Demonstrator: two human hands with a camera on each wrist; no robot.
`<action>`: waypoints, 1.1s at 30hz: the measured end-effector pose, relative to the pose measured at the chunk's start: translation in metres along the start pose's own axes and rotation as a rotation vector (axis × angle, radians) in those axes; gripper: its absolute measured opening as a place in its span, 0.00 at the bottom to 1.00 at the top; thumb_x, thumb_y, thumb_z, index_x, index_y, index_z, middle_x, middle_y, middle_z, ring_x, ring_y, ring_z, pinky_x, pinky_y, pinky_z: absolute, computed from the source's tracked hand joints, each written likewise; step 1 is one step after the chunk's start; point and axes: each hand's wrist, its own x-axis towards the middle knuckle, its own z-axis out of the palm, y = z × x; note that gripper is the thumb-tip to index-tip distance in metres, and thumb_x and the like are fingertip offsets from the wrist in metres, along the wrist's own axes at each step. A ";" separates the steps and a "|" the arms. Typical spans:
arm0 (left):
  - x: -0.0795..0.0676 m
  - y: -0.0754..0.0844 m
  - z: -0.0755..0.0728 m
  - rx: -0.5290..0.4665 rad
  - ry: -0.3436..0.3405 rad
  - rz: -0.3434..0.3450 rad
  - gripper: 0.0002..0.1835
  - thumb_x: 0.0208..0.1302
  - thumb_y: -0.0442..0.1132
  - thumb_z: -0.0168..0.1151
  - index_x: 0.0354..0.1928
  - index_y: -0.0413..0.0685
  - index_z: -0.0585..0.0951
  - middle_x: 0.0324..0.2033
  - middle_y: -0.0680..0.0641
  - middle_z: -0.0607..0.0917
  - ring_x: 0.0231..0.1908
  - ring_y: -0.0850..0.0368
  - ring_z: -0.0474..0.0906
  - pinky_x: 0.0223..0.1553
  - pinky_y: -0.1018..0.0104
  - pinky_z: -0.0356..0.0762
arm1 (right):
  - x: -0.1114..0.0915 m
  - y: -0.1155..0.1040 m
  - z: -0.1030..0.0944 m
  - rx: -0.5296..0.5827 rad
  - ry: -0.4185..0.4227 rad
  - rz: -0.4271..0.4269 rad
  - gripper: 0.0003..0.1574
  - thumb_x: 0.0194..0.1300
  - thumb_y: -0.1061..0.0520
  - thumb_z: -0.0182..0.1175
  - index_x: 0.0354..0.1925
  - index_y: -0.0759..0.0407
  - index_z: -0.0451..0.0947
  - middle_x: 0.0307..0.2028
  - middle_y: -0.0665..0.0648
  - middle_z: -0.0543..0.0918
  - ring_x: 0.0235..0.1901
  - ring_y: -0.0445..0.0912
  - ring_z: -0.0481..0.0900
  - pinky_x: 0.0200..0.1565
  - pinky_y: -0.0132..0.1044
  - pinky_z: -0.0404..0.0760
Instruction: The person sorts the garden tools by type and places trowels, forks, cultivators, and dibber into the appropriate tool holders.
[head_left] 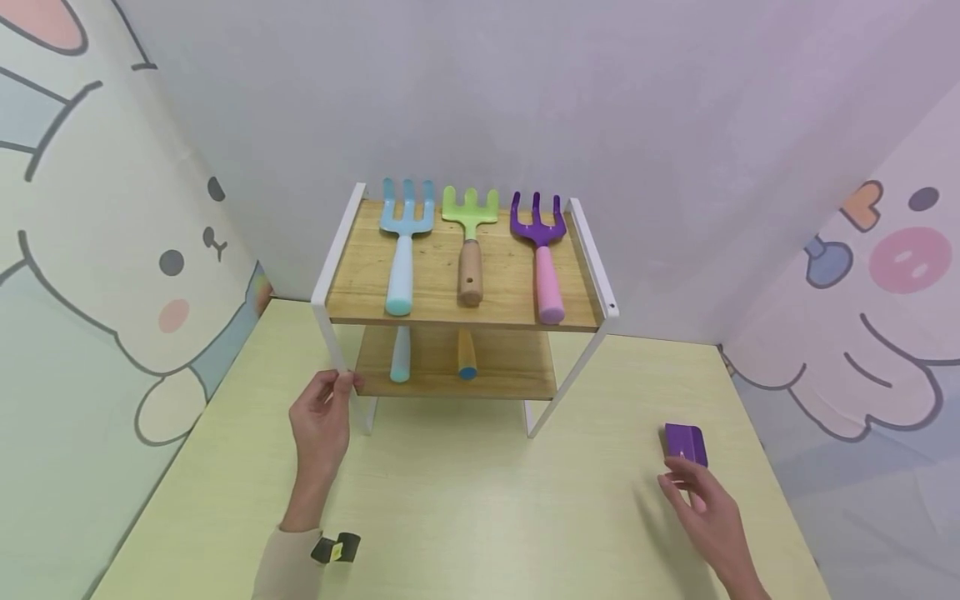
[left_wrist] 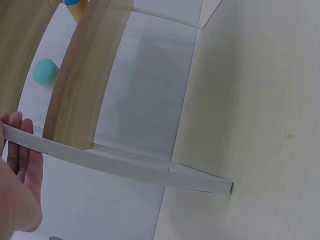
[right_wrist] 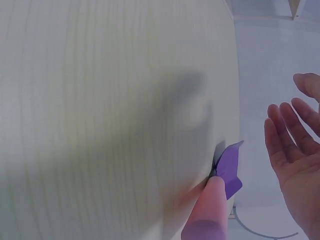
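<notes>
My left hand point(head_left: 322, 421) pinches the white front-left post point(left_wrist: 115, 162) of a two-tier wooden shelf, thumb on one side and fingers on the other. Over the table at the right, my right hand point(head_left: 705, 512) hovers with relaxed fingers, holding nothing. Below it lies a garden hand tool with a flat, bent purple head point(head_left: 684, 444); its pink handle point(right_wrist: 207, 210) shows in the right wrist view, apart from the fingers. Three hand forks lie on the top board: a light blue fork point(head_left: 401, 258), a green fork with wooden handle point(head_left: 470, 258) and a purple fork with pink handle point(head_left: 547, 275).
On the lower board point(head_left: 510, 367), a light blue handle point(head_left: 401, 354) and an orange handle with blue end point(head_left: 467, 354) stick out; their heads are hidden under the top board. Behind the shelf rises a plain wall point(head_left: 480, 92), with cartoon-printed panels at both sides.
</notes>
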 end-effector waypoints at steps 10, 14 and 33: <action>0.000 0.000 0.000 0.017 0.005 -0.007 0.08 0.74 0.26 0.58 0.38 0.22 0.79 0.34 0.46 0.88 0.39 0.61 0.85 0.49 0.75 0.82 | -0.012 0.020 -0.015 -0.050 0.041 0.008 0.25 0.63 0.70 0.70 0.59 0.65 0.79 0.46 0.50 0.86 0.42 0.29 0.81 0.46 0.17 0.77; 0.001 0.000 0.001 0.017 0.005 -0.010 0.08 0.74 0.26 0.58 0.38 0.22 0.79 0.34 0.46 0.88 0.39 0.61 0.85 0.50 0.75 0.82 | -0.017 0.026 -0.019 -0.047 0.072 0.026 0.23 0.64 0.70 0.69 0.57 0.65 0.80 0.47 0.47 0.86 0.42 0.29 0.81 0.44 0.17 0.78; 0.000 -0.001 0.001 -0.003 0.008 0.002 0.08 0.73 0.25 0.58 0.38 0.21 0.78 0.33 0.49 0.88 0.38 0.62 0.85 0.48 0.76 0.82 | -0.030 0.044 -0.041 -0.148 -0.100 0.334 0.33 0.74 0.49 0.64 0.64 0.72 0.72 0.56 0.76 0.79 0.38 0.19 0.72 0.37 0.20 0.79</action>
